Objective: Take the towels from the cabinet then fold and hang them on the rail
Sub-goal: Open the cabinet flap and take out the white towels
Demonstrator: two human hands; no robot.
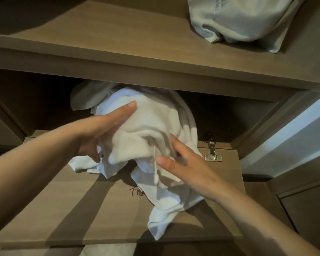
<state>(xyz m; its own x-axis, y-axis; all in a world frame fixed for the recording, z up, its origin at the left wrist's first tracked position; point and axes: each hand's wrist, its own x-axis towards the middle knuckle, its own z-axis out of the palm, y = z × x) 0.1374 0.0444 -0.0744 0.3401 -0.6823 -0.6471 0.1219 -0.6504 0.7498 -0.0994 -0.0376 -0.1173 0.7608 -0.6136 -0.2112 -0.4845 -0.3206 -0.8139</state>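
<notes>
Here, towels (146,130) bunched between left fingers (122,112) and right fingers (179,147).

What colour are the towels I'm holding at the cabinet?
The towels are plain white to cream; the head view shows them best.

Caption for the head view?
Crumpled white towels gripped by left hand and right hand at the lower cabinet compartment; grey bag on the shelf above.

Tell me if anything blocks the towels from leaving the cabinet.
Nothing visible does. The left hand and right hand hold the towels, and the door lies folded down beneath them. The rail is out of view.
</notes>
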